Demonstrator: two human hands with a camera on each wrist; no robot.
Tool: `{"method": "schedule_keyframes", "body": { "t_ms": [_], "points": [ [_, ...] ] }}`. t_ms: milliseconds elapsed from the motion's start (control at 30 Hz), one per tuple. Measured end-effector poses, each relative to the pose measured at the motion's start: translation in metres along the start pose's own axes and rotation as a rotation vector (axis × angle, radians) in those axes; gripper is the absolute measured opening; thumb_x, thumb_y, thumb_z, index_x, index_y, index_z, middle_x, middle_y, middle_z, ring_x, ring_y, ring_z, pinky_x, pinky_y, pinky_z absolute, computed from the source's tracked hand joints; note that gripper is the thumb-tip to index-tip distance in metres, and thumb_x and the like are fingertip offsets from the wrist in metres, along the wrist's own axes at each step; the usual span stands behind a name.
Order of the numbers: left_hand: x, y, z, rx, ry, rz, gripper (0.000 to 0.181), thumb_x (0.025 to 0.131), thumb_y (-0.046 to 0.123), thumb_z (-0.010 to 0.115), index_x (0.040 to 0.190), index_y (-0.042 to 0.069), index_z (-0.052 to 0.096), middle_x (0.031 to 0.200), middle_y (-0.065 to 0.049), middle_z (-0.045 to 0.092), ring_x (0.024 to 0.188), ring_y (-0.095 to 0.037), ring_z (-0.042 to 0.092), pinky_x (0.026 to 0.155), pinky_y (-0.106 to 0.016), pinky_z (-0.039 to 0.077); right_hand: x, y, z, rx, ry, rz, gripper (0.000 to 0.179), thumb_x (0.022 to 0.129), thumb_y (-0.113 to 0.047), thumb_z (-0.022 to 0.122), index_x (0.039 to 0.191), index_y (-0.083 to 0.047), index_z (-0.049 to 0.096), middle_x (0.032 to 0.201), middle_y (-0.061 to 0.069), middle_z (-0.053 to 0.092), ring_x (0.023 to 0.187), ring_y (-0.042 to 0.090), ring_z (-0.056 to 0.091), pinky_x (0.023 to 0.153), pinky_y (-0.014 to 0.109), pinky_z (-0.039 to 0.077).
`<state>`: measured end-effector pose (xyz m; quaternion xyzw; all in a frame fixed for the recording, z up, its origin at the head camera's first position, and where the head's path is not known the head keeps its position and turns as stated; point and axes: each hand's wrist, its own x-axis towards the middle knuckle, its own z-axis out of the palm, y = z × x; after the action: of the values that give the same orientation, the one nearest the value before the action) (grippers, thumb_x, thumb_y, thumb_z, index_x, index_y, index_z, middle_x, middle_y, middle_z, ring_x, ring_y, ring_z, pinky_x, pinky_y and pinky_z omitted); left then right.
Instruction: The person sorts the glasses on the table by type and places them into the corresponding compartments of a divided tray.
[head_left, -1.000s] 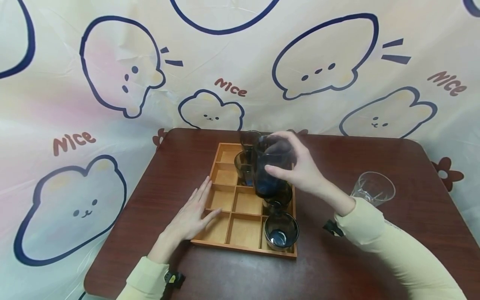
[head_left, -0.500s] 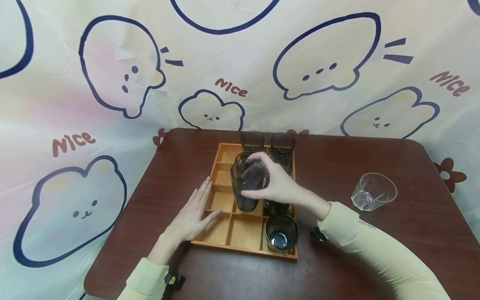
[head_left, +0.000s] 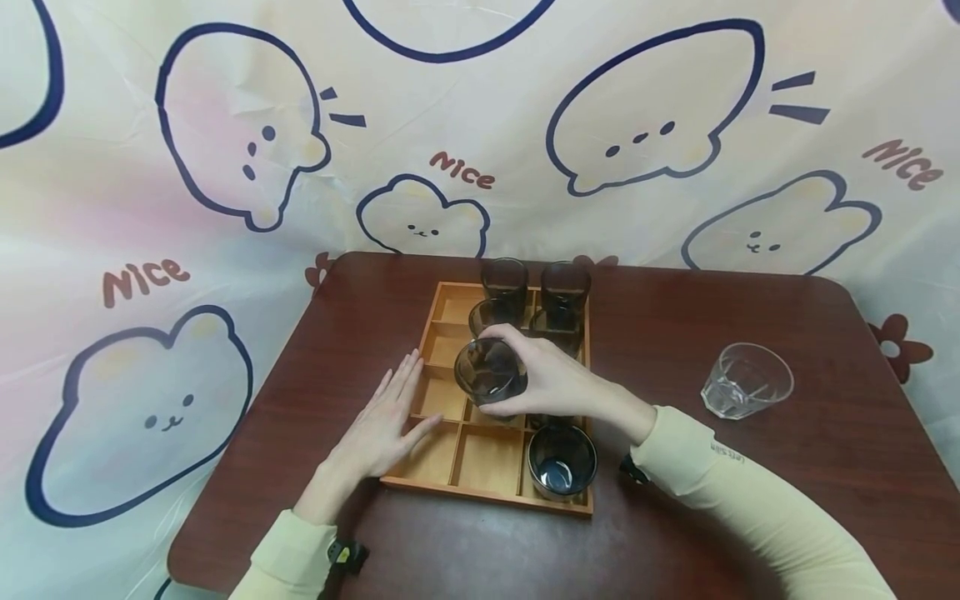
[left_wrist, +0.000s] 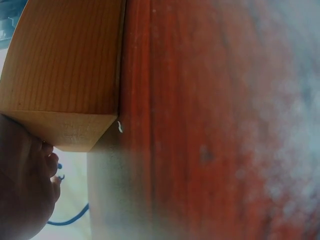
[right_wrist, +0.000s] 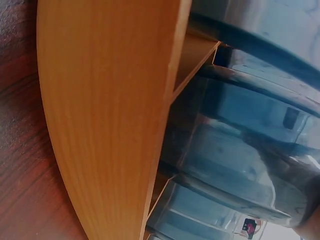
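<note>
My right hand [head_left: 553,379] grips a dark tinted glass [head_left: 480,367] between thumb and fingers. The glass sits in or just above the third-row middle compartment of a wooden divided tray [head_left: 487,497]; whether its base touches is hidden. My left hand [head_left: 381,427] rests against the tray's left side, fingers straight and thumb over the rim. In the left wrist view, that hand [left_wrist: 22,185] is beside the wooden tray's corner [left_wrist: 60,65]. Other dark glasses stand in the tray's right and middle columns, including a front-right glass [head_left: 562,467]. The right wrist view shows the tray's side wall [right_wrist: 105,120] and tinted glasses [right_wrist: 240,110].
A clear glass [head_left: 746,383] stands on the dark brown table [head_left: 645,533], right of the tray. A patterned sheet [head_left: 525,108] hangs behind the table. The tray's left column [head_left: 429,454] and front middle compartment [head_left: 487,462] show bare wood.
My right hand has carried the dark glass left and toward me, then lowered it, turning its rim into view. My left hand has stayed at the tray's left side.
</note>
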<state>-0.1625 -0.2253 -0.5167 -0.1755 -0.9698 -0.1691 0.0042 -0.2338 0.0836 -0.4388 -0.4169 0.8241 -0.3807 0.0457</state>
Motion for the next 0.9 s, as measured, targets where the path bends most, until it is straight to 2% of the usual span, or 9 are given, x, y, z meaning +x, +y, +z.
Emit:
{"method": "schedule_keyframes", "body": {
  "t_ms": [67, 300, 533, 800, 900],
  "points": [
    [0.0, -0.0002, 0.0001, 0.007, 0.005, 0.008, 0.098, 0.108, 0.05, 0.063, 0.175, -0.001, 0.015, 0.186, -0.019, 0.014, 0.173, -0.037, 0.017, 0.14, -0.061, 0.021, -0.0013, 0.0001, -0.0002, -0.041, -0.006, 0.0, 0.093, 0.082, -0.038, 0.099, 0.156, -0.014, 0.047, 0.134, 0.008, 0.076, 0.113, 0.021, 0.077, 0.093, 0.042, 0.066],
    [0.0, 0.0004, -0.001, 0.018, 0.011, 0.019, 0.097, 0.108, 0.049, 0.064, 0.174, -0.003, 0.016, 0.185, -0.02, 0.016, 0.173, -0.038, 0.018, 0.14, -0.062, 0.022, -0.005, -0.0013, -0.0011, -0.161, -0.015, 0.017, 0.091, 0.077, -0.041, 0.101, 0.15, -0.014, 0.053, 0.124, 0.004, 0.079, 0.102, 0.019, 0.077, 0.086, 0.041, 0.065],
    [-0.0011, 0.0006, -0.0003, 0.021, 0.001, 0.011, 0.097, 0.108, 0.049, 0.063, 0.174, -0.003, 0.016, 0.186, -0.018, 0.013, 0.173, -0.038, 0.017, 0.139, -0.062, 0.022, -0.0014, -0.0029, 0.0045, -0.182, -0.075, 0.002, 0.087, 0.08, -0.039, 0.1, 0.149, -0.017, 0.051, 0.127, 0.004, 0.079, 0.11, 0.021, 0.078, 0.094, 0.044, 0.067],
    [-0.0016, 0.0018, -0.0019, 0.007, 0.003, 0.017, 0.097, 0.108, 0.049, 0.063, 0.174, -0.003, 0.015, 0.186, -0.019, 0.013, 0.173, -0.038, 0.017, 0.14, -0.061, 0.021, 0.0014, -0.0042, 0.0065, -0.228, -0.104, 0.032, 0.087, 0.079, -0.037, 0.1, 0.15, -0.013, 0.056, 0.135, 0.005, 0.075, 0.12, 0.022, 0.074, 0.102, 0.047, 0.066],
    [-0.0016, 0.001, -0.0019, 0.012, -0.001, 0.01, 0.097, 0.108, 0.05, 0.063, 0.174, -0.003, 0.015, 0.186, -0.018, 0.011, 0.173, -0.038, 0.017, 0.14, -0.061, 0.022, 0.0025, -0.0037, 0.0069, -0.23, -0.099, 0.02, 0.087, 0.079, -0.036, 0.101, 0.15, -0.013, 0.057, 0.139, 0.005, 0.072, 0.124, 0.022, 0.073, 0.105, 0.047, 0.065]
  ]
}}
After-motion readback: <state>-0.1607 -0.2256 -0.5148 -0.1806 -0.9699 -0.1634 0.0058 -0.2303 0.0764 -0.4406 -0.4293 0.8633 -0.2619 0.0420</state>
